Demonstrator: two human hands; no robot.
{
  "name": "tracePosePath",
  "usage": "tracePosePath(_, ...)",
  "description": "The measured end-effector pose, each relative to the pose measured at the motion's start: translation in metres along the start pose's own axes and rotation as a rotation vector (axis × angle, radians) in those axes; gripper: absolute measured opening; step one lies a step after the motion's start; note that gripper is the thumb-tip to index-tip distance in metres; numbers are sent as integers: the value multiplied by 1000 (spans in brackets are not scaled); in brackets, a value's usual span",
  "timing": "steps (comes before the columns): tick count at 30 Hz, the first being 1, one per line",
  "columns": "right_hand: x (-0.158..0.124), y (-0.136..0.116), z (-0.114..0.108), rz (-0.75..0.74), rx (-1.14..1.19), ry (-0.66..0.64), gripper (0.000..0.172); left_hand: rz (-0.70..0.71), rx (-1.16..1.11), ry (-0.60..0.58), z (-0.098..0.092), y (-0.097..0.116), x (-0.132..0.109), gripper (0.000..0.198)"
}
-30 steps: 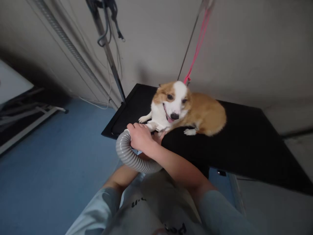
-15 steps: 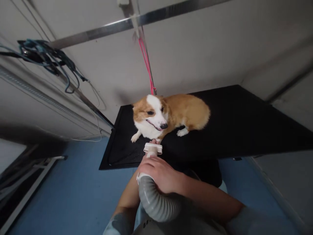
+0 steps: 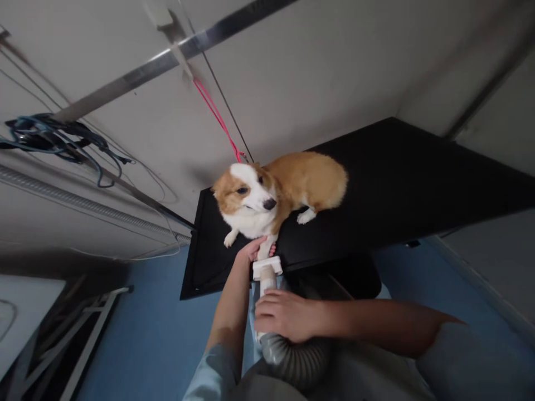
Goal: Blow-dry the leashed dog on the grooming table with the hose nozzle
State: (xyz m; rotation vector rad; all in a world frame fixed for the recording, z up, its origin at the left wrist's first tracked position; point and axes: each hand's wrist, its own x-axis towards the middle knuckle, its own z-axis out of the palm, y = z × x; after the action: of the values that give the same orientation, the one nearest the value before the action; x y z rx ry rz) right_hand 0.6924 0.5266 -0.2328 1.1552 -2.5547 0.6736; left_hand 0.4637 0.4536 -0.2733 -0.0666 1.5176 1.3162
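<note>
A: "What has changed?"

B: "Half a second ago the nozzle (image 3: 267, 270) mostly hid the left hand (image 3: 253, 249); that hand now shows clearly, clamped around one foreleg (image 3: 264, 250) of the corgi (image 3: 311, 175). The right hand (image 3: 288, 316) is wrapped around the nozzle, near the grey hose (image 3: 296, 362)."

A: "Meaning for the work?"

B: "In my judgement, the foreleg is held steady for the nozzle. The nozzle's mouth sits at the foreleg's lower end; contact cannot be confirmed."

A: "Edges and room?"

B: "The corgi lies mid-frame on the black surface (image 3: 397, 184), toward its left end. The nozzle overlaps the near edge, lower centre. Bare surface extends right; the wall (image 3: 313, 72) limits the rear."
</note>
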Motion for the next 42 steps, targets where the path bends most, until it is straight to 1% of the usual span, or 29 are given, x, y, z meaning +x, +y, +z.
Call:
tracePosePath(2, -1, 0, 2, 22, -24, 25, 18, -83, -55, -24, -5, -4, 8, 38)
tracePosePath(3, -1, -1, 3, 5, -18, 30, 18, -105, -67, -42, -7, -5, 12, 41)
tracePosePath(5, -2, -1, 4, -42, 21, 11, 18, -114, -65, -61, -11, -6, 18, 44)
tracePosePath(7, -2, -2, 5, -36, 33, -6, 17, -111, -52, -44, -13, -6, 20, 44)
tracePosePath(10, -4, -1, 4, 4, -10, 52, 17, -61, -51, -65, -14, -7, 20, 44)
tracePosePath(13, -6, 2, 4, -58, 25, 91, 18, -25, -41, 0, -12, -7, 21, 39)
tracePosePath(15, -8, 5, 4, -53, 33, 104, 19, -33, -37, 34, -8, -7, 24, 37)
tracePosePath(19, -17, 6, 4, 46, -15, 181, 19, -12, -52, -4, -3, -8, 26, 30)
tracePosePath(23, -27, 6, 2, 46, -46, 293, 19, 24, -108, -35, -5, -9, 28, 20)
tracePosePath(26, -31, 8, 1, 37, -4, 295, 20, 90, -136, -50, -10, -9, 33, 15)
tracePosePath(29, -32, 14, 0, 58, 47, 302, 23, 169, -124, -40, -16, -9, 38, 18)
tracePosePath(31, -31, 18, 0, 76, 47, 344, 24, 151, -114, -30, -21, -9, 40, 20)
tracePosePath(33, -30, 21, 0, 63, 61, 372, 25, 132, -127, -17, -23, -9, 41, 19)
tracePosePath(36, -26, 26, -2, 58, 89, 412, 26, 152, -146, -5, -23, -10, 41, 15)
tracePosePath(39, -21, 30, -3, 67, 66, 474, 24, 147, -102, 2, -22, -11, 41, 19)
tracePosePath(42, -15, 33, -3, 65, 103, 466, 23, 177, -92, -25, -24, -11, 39, 22)
